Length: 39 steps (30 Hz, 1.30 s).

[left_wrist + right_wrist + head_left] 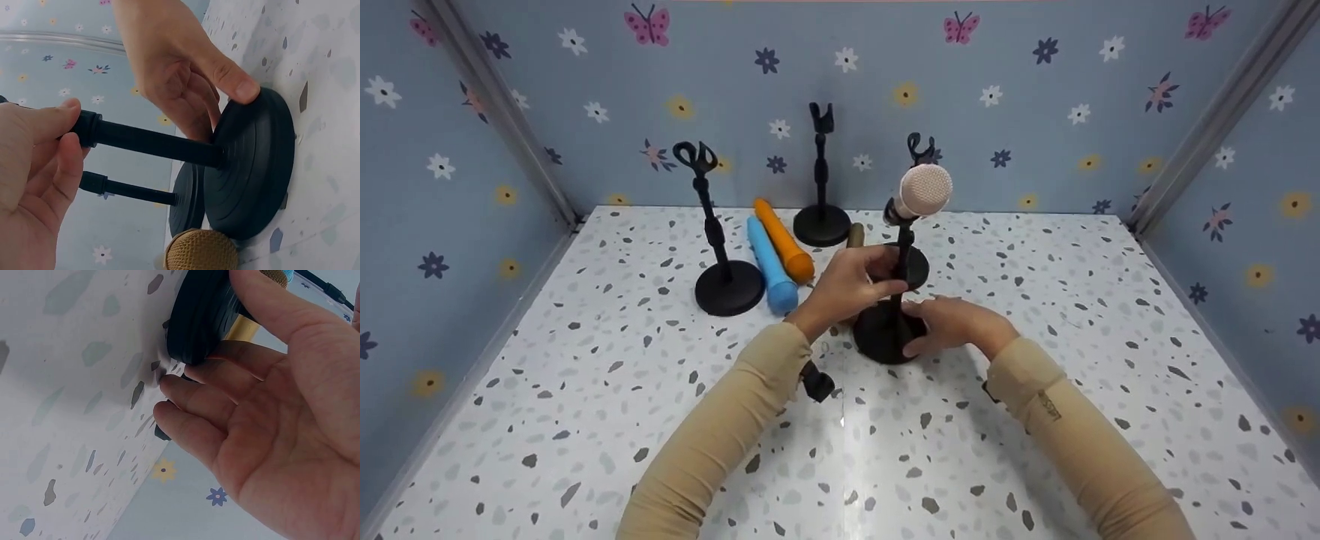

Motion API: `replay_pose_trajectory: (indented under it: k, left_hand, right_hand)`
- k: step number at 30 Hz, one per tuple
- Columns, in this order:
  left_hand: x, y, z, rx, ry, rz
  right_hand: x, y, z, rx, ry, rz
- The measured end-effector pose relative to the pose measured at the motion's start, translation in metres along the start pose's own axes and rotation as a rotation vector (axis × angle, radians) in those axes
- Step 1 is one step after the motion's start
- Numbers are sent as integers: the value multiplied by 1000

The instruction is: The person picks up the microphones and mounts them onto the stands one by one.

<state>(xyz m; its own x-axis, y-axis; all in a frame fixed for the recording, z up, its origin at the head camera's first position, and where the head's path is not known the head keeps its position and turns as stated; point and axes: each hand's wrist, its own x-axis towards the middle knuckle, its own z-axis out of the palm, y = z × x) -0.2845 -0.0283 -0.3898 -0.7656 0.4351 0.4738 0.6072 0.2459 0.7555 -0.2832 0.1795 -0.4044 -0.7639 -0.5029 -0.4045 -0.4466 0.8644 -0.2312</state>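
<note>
Sleeves (735, 409), near-vertical stand (905, 241), microphone (925, 190) upward

Speckled white tabletop (585, 420); blue flowered, butterflied walls (870, 90); grey corner posts (504, 116)

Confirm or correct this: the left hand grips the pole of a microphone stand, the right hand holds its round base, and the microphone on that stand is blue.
The colour is wrong: the head view shows the microphone on that stand as pale pinkish, not blue. The left hand does grip the pole, and the right hand holds the round base.
</note>
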Motion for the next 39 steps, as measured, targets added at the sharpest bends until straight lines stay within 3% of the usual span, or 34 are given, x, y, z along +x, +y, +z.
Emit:
replay_pose_trajectory:
  k: [9,20,28,36,39]
  left_hand:
    - [1,3,5,86,46,12]
    - [5,-3,3,-30,-21,-23]
    - [6,-8,1,-85,-31,-1]
    - [6,-6,7,8,41,-46]
    - [6,-4,9,5,33,-46]
  right_hand:
    - [1,0,2,3,-2,-7]
    - [-2,2,0,20,-3,-17]
    - [0,3,-1,7,2,-26]
    - [0,0,-1,11,6,-47]
    - [-1,1,-1,12,15,-56]
